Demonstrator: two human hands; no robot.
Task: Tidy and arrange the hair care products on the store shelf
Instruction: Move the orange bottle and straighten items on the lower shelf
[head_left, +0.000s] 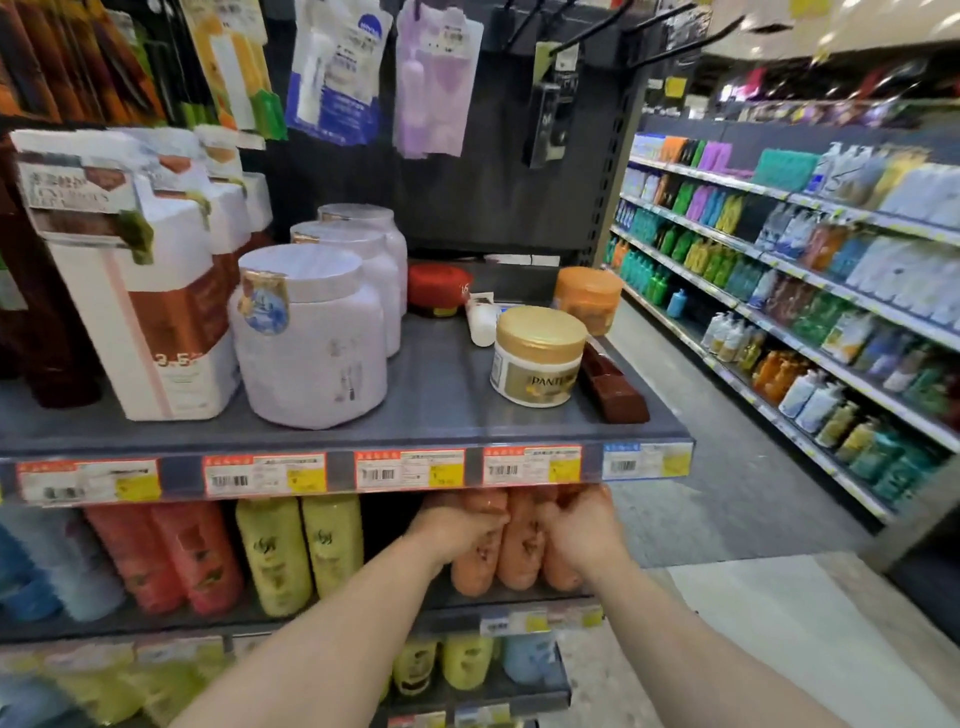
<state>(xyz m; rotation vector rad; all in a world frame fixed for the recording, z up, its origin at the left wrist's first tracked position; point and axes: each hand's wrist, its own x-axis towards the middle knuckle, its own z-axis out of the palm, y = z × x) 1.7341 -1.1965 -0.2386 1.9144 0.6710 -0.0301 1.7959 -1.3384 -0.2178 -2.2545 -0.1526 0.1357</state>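
Note:
Both hands reach under the upper shelf (447, 415) to a group of orange bottles (519, 551) on the shelf below. My left hand (452, 530) is wrapped around the leftmost orange bottle (475, 566). My right hand (576, 535) grips the rightmost orange bottle (558, 571). A third orange bottle stands between them. Yellow bottles (301, 545) and red bottles (171, 556) stand to the left on the same shelf.
On the upper shelf stand three white jars (311, 338), a gold-lidded Pantene jar (537, 356), an orange jar (587, 299), a red tub (439, 288), a white tube (480, 322) and a brown box (610, 384). An aisle floor (727, 441) and stocked shelves (831, 291) lie to the right.

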